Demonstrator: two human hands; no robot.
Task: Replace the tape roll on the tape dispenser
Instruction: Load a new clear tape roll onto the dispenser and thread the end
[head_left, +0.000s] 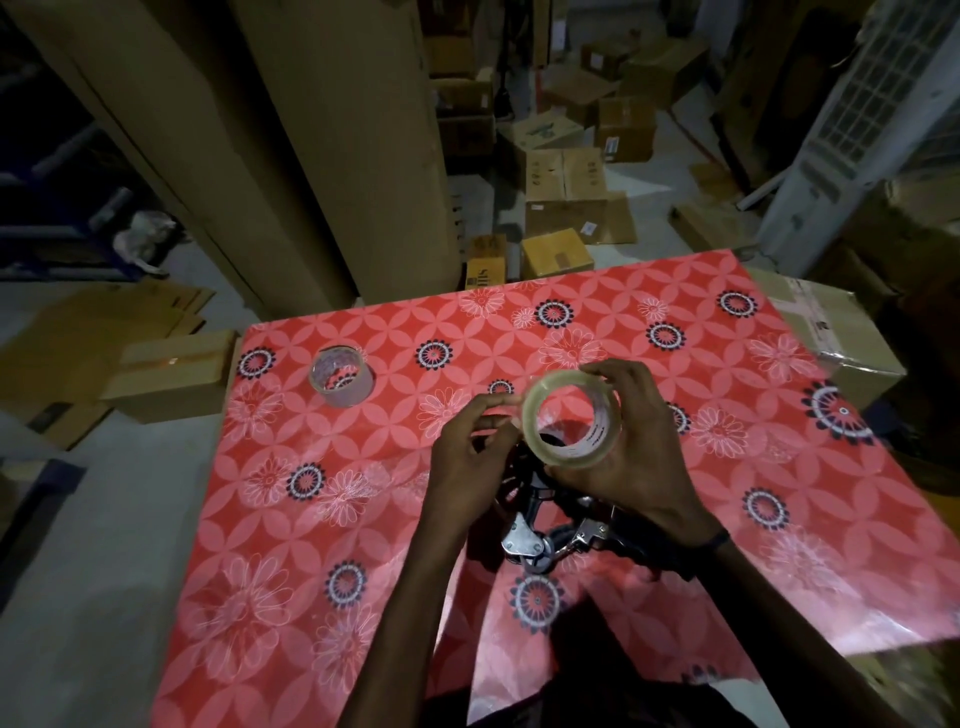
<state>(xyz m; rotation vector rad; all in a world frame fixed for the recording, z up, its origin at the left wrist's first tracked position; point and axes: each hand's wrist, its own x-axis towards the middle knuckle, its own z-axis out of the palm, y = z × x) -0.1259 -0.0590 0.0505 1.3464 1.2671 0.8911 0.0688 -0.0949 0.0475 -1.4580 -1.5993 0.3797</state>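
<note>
**Finding the free end before loading the roll**

The table (291, 571), under its red flowered cover, fills the lower view; I stand at its near edge with both arms reaching in. The dispenser (530, 540), black frame and bright metal parts, lies on the cover directly beneath my hands, partly hidden by them, so I cannot tell whether its hub is bare. A second roll (342, 375) stands on its flat side well apart, toward the far left of the table.

My right hand (639, 462) is closed around the clear roll (570, 420), fingers over the top and thumb underneath, holding it above the dispenser with its open core turned toward me. My left hand (467, 457) has thumb and forefinger narrowed to a pinch at the roll's left rim; whether any tape is already lifted I cannot tell, as the film is clear and the light dim.

I judge this step to be locating and peeling the free end. To do it well:

- grip by the outer band only, leaving the core open for the hub;
- turn the roll slowly against the left fingernail until the edge catches;
- lift the full width, or the tape may split into a sliver;
- check the unwinding direction, sticky side facing down toward the roller, before seating.
</note>
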